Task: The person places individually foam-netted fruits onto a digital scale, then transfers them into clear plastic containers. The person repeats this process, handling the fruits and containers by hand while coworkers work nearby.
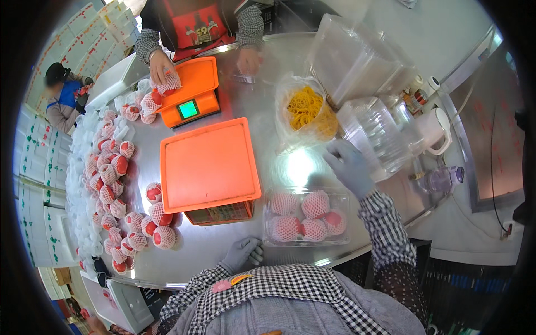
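My right hand (pixel 351 167), in a grey glove, is over the metal table beside nested clear plastic trays (pixel 370 130); its fingers are bent and I see nothing in them. Just below it lies a clear plastic tray (pixel 266 226) holding several red fruits in pink foam nets (pixel 315 204). My left hand (pixel 243 254), also gloved in grey, rests at the table's near edge, left of that tray, with curled fingers; whether it holds anything is hidden. A bag of yellow rubber bands (pixel 306 109) stands beyond my right hand. An orange-topped scale (pixel 209 163) stands in the middle.
Netted red fruits (pixel 107 173) pile up on the left beside white foam nets (pixel 83 184). Across the table, a person's hand (pixel 162 67) touches a netted fruit by a second orange scale (pixel 192 79). A white pitcher (pixel 433 130) and tall clear containers (pixel 347 58) stand right.
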{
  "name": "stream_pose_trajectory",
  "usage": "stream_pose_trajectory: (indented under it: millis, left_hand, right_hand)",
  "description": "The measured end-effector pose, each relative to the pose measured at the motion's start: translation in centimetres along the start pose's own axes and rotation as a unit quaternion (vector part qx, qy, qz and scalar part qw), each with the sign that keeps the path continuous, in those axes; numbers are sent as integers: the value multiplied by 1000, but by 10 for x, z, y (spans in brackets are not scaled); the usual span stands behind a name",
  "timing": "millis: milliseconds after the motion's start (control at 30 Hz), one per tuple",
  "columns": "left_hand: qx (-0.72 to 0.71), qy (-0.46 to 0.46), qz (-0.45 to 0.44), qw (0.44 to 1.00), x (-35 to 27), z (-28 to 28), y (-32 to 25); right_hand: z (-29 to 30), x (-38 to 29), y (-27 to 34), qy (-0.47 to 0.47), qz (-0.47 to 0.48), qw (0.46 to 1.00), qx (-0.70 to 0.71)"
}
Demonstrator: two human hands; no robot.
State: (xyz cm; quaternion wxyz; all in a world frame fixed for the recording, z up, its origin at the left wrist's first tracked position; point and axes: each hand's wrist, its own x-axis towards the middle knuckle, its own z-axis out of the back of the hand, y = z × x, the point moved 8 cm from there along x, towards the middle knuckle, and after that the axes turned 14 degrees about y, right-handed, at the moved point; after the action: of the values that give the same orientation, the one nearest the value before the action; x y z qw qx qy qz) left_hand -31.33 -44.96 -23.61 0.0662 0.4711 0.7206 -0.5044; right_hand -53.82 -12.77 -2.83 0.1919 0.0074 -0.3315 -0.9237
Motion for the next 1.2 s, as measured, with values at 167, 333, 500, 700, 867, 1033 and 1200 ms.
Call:
stream_pose_trajectory:
  millis: [167, 333, 500, 700, 867, 1033, 1200]
  left_hand:
    - [-35, -40, -1, 999, 1, 6, 5]
    - [-18, -41, -35, 998, 0, 4, -4]
    - [5, -39, -50, 998, 0, 4, -1]
    - [-18, -47, -22, 999, 1, 7, 2]
    - [-46, -43, -20, 998, -1, 4, -1]
    - [-47, -51, -7, 998, 2, 7, 4]
    - [-72, -43, -3, 996, 6, 4, 6]
  right_hand:
    - [-56, 121, -25, 40, -43, 997, -44]
    - [-103, 160, -73, 174, -215, 950, -147]
    - [-117, 162, -106, 138, -216, 962, -98]
    - [-90, 145, -137, 36, -202, 943, 261]
    - [-73, 133, -140, -13, -203, 886, 417]
    - [-66, 130, -144, -55, -174, 855, 486]
    - [-58, 124, -136, -83, -194, 833, 511]
